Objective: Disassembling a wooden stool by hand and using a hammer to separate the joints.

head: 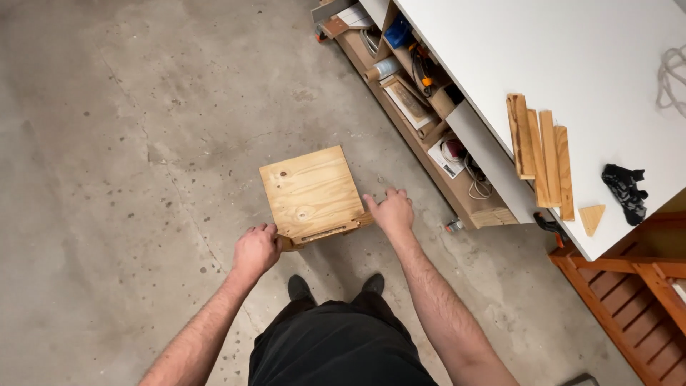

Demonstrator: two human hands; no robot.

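Hands on the plywood stool (311, 193), which stands on the concrete floor (128, 143) just ahead of the person's shoes. Left hand (256, 250) curled closed round the seat's near-left corner; right hand (390, 210) half open, fingers resting at the near-right edge, firm grip unclear. Best handled with both grips even and the seat level, so it doesn't twist. Right of the right hand: white desk (543, 64) with wood strips (543, 161), a small wooden triangle (592, 217), a black glove (624, 189); cluttered shelf underneath.
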